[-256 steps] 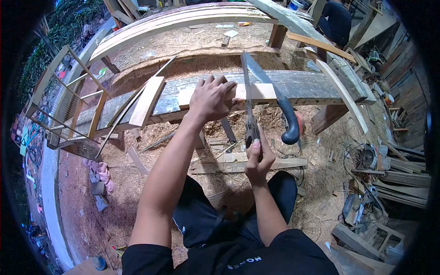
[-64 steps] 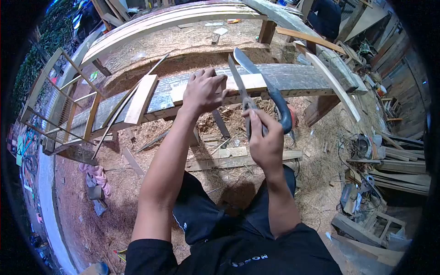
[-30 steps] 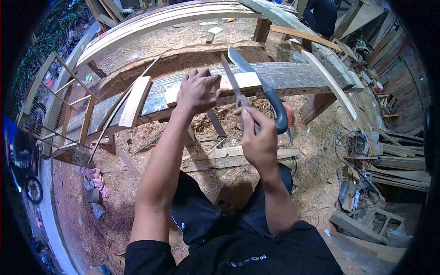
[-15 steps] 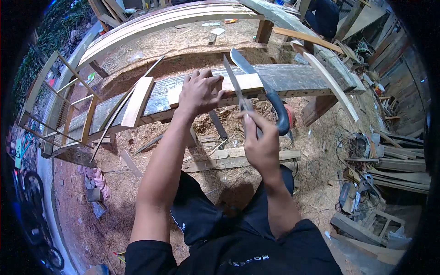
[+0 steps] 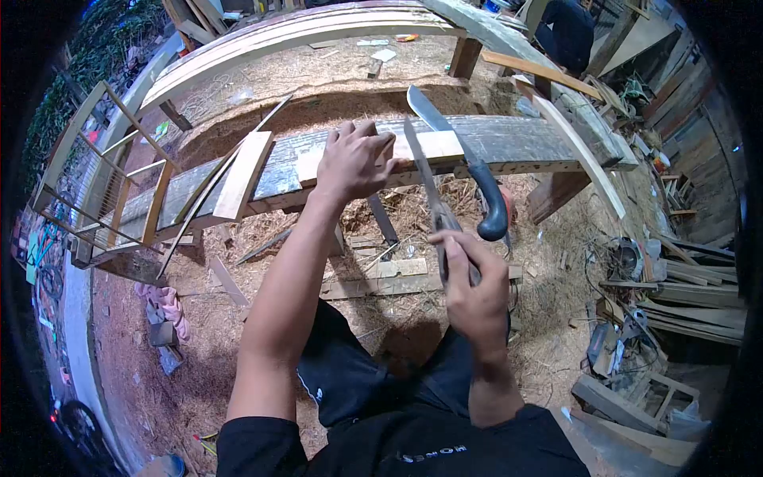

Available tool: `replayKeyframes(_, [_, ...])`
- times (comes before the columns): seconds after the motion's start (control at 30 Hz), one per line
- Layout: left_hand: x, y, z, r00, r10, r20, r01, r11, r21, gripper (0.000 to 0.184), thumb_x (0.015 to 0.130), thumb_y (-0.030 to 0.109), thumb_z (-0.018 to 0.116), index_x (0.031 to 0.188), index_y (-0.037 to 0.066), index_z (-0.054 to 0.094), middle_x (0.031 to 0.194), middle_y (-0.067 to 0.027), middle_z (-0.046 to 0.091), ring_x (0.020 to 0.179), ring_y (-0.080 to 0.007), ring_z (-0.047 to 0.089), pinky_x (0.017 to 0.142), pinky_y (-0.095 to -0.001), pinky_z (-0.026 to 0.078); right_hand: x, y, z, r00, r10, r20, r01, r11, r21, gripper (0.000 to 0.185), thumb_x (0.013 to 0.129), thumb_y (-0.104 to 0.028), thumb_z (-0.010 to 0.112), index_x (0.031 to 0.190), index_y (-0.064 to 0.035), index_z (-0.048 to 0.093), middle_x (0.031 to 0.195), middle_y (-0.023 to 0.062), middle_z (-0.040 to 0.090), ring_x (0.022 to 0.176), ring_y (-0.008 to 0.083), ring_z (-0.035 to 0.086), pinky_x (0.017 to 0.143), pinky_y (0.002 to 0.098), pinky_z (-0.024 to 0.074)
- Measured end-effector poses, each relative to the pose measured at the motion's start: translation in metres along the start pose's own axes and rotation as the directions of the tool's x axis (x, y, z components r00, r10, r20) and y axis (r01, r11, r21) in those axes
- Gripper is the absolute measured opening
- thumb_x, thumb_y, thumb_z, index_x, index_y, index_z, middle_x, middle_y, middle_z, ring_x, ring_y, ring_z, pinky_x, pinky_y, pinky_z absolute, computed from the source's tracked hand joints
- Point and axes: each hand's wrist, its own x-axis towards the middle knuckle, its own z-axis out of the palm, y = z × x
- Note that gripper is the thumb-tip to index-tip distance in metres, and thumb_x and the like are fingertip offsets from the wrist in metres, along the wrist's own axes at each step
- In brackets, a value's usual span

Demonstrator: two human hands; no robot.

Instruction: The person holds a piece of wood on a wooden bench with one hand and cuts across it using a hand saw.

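Seen from above, two bare hands well apart, at work over a long grey wooden surface (image 5: 520, 141) spanning the middle of the frame. Just left of center, the left hand (image 5: 356, 163) laid over a pale board (image 5: 437, 145), fingers bent, thumb out toward the right. Fingertips mostly hidden; cannot tell if clamped around the wood or only pressing down. The board itself flat along the surface, slightly above center of the frame, right end bare.

Right of center and lower, the right hand (image 5: 477, 290) closed firmly around the handle of a saw (image 5: 425, 165), thumb along the top. Blade slanting up and leftward across the board's front edge, just beside the left thumb; depth of any cut too small to tell.

Near the board's right end, a large knife (image 5: 429, 109) lying on the surface, blade tip toward the top, curved black handle jutting past the front edge. On the left, a second pale plank (image 5: 243, 175) set crosswise, thin sticks (image 5: 213, 187) beside it, then a wooden frame (image 5: 155, 207). Below, a floor of shavings (image 5: 214, 350), with a pink cloth (image 5: 169, 308) at lower left. At upper right, a crouching person (image 5: 566, 33) in dark clothes.
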Motion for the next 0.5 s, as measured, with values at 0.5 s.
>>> replayKeyframes(0.5, [-0.007, 0.004, -0.002, 0.999, 0.028, 0.023, -0.028, 1.000, -0.014, 0.051, 0.085, 0.041, 0.072, 0.133, 0.028, 0.069, 0.117, -0.0083, 0.064, 0.112, -0.0313, 0.056, 0.101, -0.0455, 0.044, 0.034, 0.011, 0.022, 0.998, -0.053, -0.045, 0.053, 0.999, 0.000, 0.020, 0.104, -0.010, 0.055, 0.108, 0.0016, 0.071, 0.083, 0.0146, 0.070, 0.071, 0.0131, 0.061, 0.067, 0.0339, 0.0508])
